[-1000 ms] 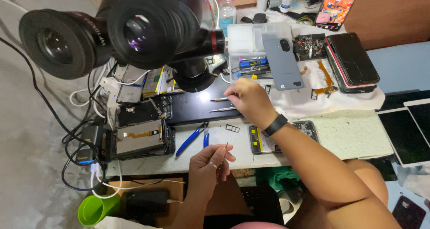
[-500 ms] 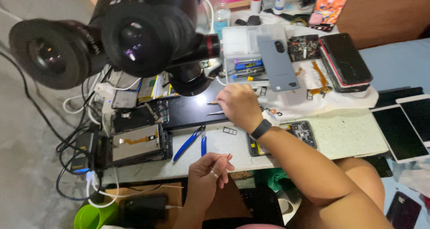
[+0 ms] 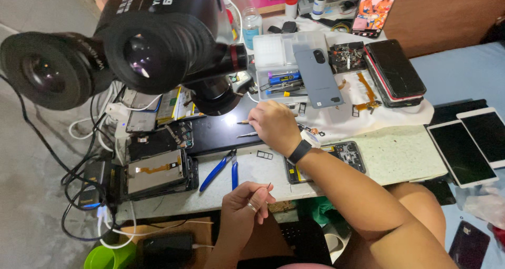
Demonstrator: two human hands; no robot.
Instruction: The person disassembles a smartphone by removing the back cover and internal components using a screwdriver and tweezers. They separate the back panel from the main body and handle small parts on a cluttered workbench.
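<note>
Right hand [image 3: 274, 126] fingertips hidden behind knuckles; item gripped there was too small to tell. Thin piece pinched in left hand [image 3: 243, 210] unidentifiable. Microscope [image 3: 131, 42] top was cut off by frame edge.

Bare mat [image 3: 405, 156] rightward; microscope [image 3: 158, 42] overhead, blue pliers [image 3: 223, 169] left.
</note>
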